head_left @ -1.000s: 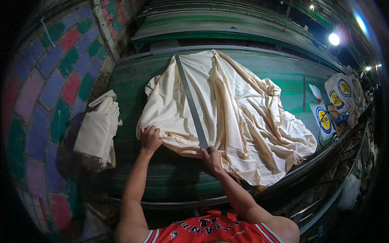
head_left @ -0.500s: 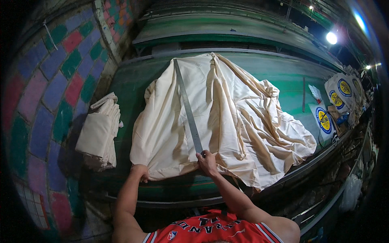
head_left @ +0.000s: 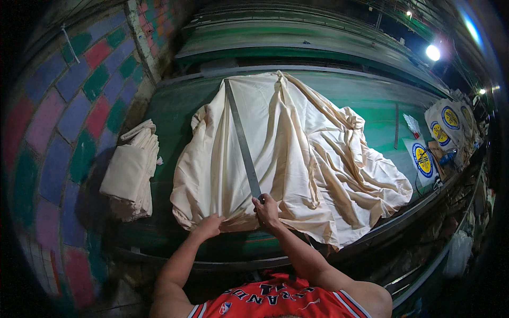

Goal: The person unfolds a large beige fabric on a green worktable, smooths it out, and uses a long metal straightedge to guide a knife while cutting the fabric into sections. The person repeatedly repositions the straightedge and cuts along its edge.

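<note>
Your R hand [head_left: 266, 210] is closed on the near end of the metal ruler [head_left: 243, 139]: fingers curled round it, thumb up at the end. Your L hand [head_left: 208, 225] is at the near hem of the cream cloth [head_left: 286, 143], a bit left of the R hand, hands apart. L fingertips touch the hem; can't tell if they're pinching it or just resting, knuckles hide it.

Cloth pos: spread over the mid of the green table [head_left: 379, 106], wrinkled, w/ deep folds on the R half, near edge running approx along the table's front. Ruler lies on top of the cloth, L of its center, slanting from the far edge down to your R hand.

L end of table: folded cream stack [head_left: 126, 175], well apart from the cloth, near the painted block wall [head_left: 71, 132]. R end: white sheet w/ blue/yellow round print [head_left: 422, 157], plus a thin dark strip [head_left: 396, 126] flat on the surface btwn it and the cloth. Lit lamp [head_left: 432, 52] upper R; 2nd long table [head_left: 297, 37] behind.
</note>
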The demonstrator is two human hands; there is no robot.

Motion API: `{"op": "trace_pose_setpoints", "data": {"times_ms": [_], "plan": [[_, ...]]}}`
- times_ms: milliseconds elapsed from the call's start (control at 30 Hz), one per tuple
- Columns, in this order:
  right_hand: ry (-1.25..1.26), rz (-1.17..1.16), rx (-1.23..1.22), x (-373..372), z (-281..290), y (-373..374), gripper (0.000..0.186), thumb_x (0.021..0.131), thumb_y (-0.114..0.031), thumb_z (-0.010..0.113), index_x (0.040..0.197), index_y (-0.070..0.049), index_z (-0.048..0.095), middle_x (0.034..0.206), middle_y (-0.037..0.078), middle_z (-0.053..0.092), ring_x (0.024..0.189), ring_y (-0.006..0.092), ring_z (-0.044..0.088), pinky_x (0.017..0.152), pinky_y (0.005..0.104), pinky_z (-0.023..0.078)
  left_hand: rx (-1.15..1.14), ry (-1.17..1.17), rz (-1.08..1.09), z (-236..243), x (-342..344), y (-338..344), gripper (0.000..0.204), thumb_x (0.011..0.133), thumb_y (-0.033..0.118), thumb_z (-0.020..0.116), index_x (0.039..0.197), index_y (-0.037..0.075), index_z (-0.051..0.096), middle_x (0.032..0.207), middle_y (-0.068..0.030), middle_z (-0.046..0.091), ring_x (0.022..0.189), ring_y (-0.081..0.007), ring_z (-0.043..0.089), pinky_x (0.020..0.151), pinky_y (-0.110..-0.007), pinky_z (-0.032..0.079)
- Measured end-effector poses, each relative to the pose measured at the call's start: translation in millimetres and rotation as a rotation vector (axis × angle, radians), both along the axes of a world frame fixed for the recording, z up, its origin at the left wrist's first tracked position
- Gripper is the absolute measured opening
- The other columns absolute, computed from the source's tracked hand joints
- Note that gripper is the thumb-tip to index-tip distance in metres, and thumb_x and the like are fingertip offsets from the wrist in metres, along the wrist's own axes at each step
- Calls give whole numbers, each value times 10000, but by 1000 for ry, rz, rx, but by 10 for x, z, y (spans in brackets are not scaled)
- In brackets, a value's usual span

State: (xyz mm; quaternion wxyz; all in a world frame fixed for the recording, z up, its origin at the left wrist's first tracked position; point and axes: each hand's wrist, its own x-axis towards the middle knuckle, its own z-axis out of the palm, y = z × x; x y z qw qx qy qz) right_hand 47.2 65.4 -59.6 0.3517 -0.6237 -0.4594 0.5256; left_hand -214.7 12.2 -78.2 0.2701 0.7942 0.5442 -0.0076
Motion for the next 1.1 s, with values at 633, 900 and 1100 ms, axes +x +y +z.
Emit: {"op": "trace_pose_setpoints", "data": {"times_ms": [633,900,1100], "plan": [[-184,91,84,-35,-494,77,318,936,-256,667,1031,42,618,790,177,695,715,285,697,656,403,534,208,326,504,277,-42,40,490,888,393,687,1258,78,631,1452,-194,383,1428,-388,275,1139,-615,264],[-105,164,102,69,-446,-151,314,951,-179,626,1121,71,543,890,213,691,704,274,701,626,386,549,215,363,807,222,-541,45,522,931,416,646,1362,147,526,1486,-164,323,1420,-401,301,1057,-649,361],[100,124,-63,89,-278,-289,254,972,-93,577,1130,65,458,895,162,674,615,180,663,517,323,542,391,62,1070,-228,-1086,68,724,940,418,625,1442,-31,359,1499,-272,304,1348,-461,395,1086,-530,385]]}}
